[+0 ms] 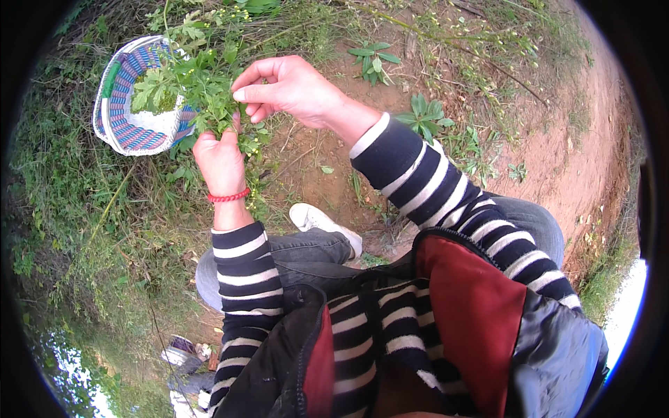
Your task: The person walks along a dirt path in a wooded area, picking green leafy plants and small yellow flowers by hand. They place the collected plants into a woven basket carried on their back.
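Note:
My left hand (222, 159), with a red bead bracelet at the wrist, is closed around leafy green stems (209, 99) that carry small yellow-green buds. Just above and to the right of it, my right hand (285, 89) is at the edge of the same foliage, thumb and index finger close together; whether something small lies between them cannot be made out. A woven basket (117, 125) in blue and pink with a white rim stands at the upper left, partly behind the leaves. Inside it are a white lining and a heap of small yellow-green plant pieces (166, 99).
Grass and weeds (78, 157) surround the basket. Bare reddish soil (324, 151) with low leafy plants (373, 60) lies ahead, and a thin branch (502, 70) crosses the upper right. My white shoe (326, 224) rests on the ground. Another person's shoe (180, 355) shows at the lower left.

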### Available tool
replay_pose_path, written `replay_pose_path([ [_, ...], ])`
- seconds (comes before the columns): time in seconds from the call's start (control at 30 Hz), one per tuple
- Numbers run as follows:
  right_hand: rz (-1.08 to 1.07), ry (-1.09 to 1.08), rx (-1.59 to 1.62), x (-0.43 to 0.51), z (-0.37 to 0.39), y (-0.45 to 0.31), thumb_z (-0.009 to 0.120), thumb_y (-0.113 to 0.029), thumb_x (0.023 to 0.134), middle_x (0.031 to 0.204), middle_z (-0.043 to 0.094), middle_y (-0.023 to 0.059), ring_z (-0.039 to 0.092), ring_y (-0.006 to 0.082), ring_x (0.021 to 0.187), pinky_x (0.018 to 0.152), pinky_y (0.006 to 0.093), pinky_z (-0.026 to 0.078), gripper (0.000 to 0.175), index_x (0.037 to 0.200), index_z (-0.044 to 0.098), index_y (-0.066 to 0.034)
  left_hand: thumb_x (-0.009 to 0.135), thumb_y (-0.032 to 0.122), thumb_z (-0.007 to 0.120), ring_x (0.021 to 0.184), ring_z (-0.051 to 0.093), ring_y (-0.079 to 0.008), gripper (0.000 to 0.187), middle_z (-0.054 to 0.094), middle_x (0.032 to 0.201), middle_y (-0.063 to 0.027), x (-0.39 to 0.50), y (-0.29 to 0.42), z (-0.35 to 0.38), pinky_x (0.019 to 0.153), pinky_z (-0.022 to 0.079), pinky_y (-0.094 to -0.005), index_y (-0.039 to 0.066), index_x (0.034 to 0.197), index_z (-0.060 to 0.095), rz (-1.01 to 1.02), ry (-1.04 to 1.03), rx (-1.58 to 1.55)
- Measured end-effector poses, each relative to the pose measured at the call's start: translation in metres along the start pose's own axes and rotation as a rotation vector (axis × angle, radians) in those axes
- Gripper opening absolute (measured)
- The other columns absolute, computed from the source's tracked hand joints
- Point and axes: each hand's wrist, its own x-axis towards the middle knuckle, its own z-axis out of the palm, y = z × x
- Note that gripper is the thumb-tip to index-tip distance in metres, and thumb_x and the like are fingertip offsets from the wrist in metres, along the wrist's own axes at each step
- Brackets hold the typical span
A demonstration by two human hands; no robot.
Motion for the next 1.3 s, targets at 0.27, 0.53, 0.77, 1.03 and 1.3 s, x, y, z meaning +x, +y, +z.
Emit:
replay_pose_path([
  [0.27,-0.01,0.078,0.323,0.004,-0.017,-0.007,0.059,-0.01,0.082,0.081,0.059,0.007,0.058,0.0121,0.071,0.066,0.0233,0.051,0.015,0.09,0.055,0.0015,0.081,0.011,0.06,0.053,0.044,-0.0038,0.009,0.056,0.07,0.0006,0.001,0.005,-0.004,0.042,0.033,-0.0197,0.002,0.08,0.058,-0.071,0.037,-0.059],
  [0.53,0.182,-0.303,0.125,-0.013,0.0,-0.008,0.062,-0.007,0.077,0.088,0.058,0.0049,0.058,0.0126,0.08,0.074,0.0252,0.048,0.029,0.104,0.052,0.0006,0.084,0.018,0.058,0.054,0.048,-0.0074,0.02,0.054,0.067,-0.0041,0.01,-0.005,-0.008,0.04,0.037,-0.0217,0.003,0.075,0.049,-0.104,0.04,-0.178],
  [0.77,0.041,-0.148,-0.188,-0.014,0.029,-0.001,0.063,-0.009,0.078,0.075,0.058,0.0052,0.057,0.0095,0.062,0.055,0.0206,0.048,0.018,0.091,0.057,0.0019,0.081,0.004,0.046,0.049,0.048,-0.0106,0.008,0.053,0.067,-0.0096,0.009,-0.006,0.0,0.037,0.036,-0.0228,-0.001,0.076,0.041,-0.095,-0.024,-0.179],
  [1.03,0.145,-0.064,0.112,-0.002,-0.008,-0.003,0.06,-0.011,0.081,0.07,0.057,0.0024,0.056,0.0092,0.059,0.056,0.0206,0.048,0.013,0.086,0.056,-0.0006,0.077,0.0,0.044,0.054,0.044,-0.0138,0.017,0.055,0.089,-0.0108,0.004,0.007,-0.008,0.045,0.036,-0.0235,-0.003,0.093,0.049,-0.145,-0.224,-0.636],
  [1.3,0.142,-0.053,0.185,0.0,-0.021,-0.004,0.061,-0.01,0.08,0.073,0.058,0.0025,0.057,0.0085,0.061,0.058,0.0194,0.05,0.011,0.086,0.056,-0.0012,0.082,0.011,0.05,0.067,0.042,-0.0147,0.027,0.054,0.09,-0.0114,-0.005,0.016,-0.008,0.056,0.036,-0.028,-0.004,0.103,0.048,-0.209,-0.452,-0.702],
])
